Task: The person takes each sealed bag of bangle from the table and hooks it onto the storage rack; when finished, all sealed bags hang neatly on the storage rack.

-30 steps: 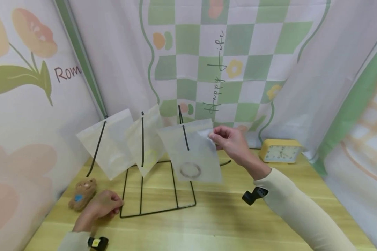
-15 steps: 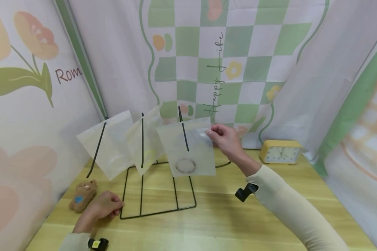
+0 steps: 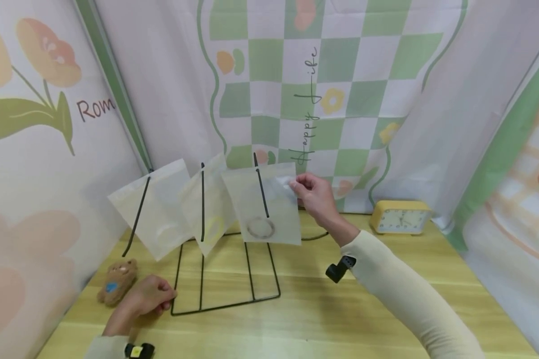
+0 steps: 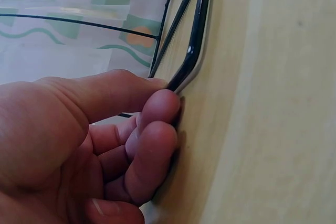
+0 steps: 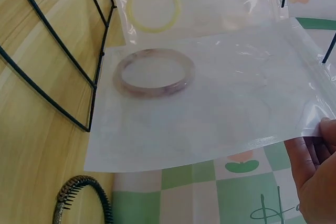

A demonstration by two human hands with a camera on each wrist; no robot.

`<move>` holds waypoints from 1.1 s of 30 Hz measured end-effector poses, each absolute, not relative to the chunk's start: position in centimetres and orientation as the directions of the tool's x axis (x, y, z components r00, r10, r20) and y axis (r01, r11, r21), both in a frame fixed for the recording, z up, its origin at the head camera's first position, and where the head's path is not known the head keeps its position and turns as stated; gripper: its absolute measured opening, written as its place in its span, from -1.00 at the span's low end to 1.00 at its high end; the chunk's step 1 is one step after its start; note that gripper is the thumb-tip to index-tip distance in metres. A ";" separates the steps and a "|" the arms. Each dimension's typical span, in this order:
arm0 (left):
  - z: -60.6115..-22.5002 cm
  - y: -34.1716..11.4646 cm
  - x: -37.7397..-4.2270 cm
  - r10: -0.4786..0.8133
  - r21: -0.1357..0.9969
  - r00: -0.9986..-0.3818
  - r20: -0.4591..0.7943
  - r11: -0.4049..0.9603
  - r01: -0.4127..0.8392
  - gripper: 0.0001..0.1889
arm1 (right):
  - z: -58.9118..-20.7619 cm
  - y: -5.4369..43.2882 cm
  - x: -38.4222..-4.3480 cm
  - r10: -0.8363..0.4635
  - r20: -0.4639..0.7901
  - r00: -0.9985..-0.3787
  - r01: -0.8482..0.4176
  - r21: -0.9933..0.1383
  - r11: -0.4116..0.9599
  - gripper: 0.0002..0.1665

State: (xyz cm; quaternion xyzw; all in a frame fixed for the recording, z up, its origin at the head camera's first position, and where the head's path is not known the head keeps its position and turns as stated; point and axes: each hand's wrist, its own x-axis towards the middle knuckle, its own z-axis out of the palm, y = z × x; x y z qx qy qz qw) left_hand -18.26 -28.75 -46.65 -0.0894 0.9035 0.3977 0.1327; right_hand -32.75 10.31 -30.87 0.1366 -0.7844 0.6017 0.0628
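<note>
In the head view a black wire rack (image 3: 226, 305) stands on the table, and three translucent bags hang from its prongs. My right hand (image 3: 316, 197) pinches the upper right edge of the nearest right-hand bag (image 3: 280, 217), which has a prong through its top. Inside that bag a greyish-purple bangle (image 5: 155, 90) shows in the right wrist view. Behind it, the middle bag (image 3: 190, 199) holds a yellow ring (image 5: 128, 9). A pale, blurred shape sits in the left bag (image 3: 161, 199). Down at the rack's front left corner, my left hand (image 4: 105, 135) pinches the black wire between thumb and finger.
A brown toy bear (image 3: 118, 281) lies beside my left hand. At the back right stands a yellow alarm clock (image 3: 401, 217). A dark toothed headband (image 5: 84, 182) lies on the table (image 3: 364, 319) behind the right bag. Patterned curtains enclose the back and sides.
My right hand has moved left and slightly up with the bag's edge, and the bag has slid farther back along its prong. The left hand keeps its place on the rack.
</note>
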 end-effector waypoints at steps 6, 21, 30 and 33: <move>-46.7 -28.7 -18.3 -0.067 0.694 -0.952 -0.300 0.669 -0.266 -0.83 | -30.8 10.1 -33.2 -0.125 0.271 -0.955 -0.294 -0.923 0.249 -0.75; -46.6 -28.7 -18.4 -0.053 0.680 -0.951 -0.303 0.687 -0.255 -0.82 | -30.8 9.7 -34.9 -0.098 0.271 -0.958 -0.287 -0.920 0.268 -0.75; -46.6 -28.6 -18.2 -0.057 0.674 -0.951 -0.304 0.693 -0.257 -0.82 | -31.1 9.5 -35.2 -0.079 0.299 -0.951 -0.309 -0.912 0.269 -0.76; -46.7 -28.6 -18.2 -0.073 0.667 -0.949 -0.306 0.695 -0.269 -0.81 | -31.4 9.7 -35.3 -0.083 0.318 -0.944 -0.328 -0.908 0.260 -0.74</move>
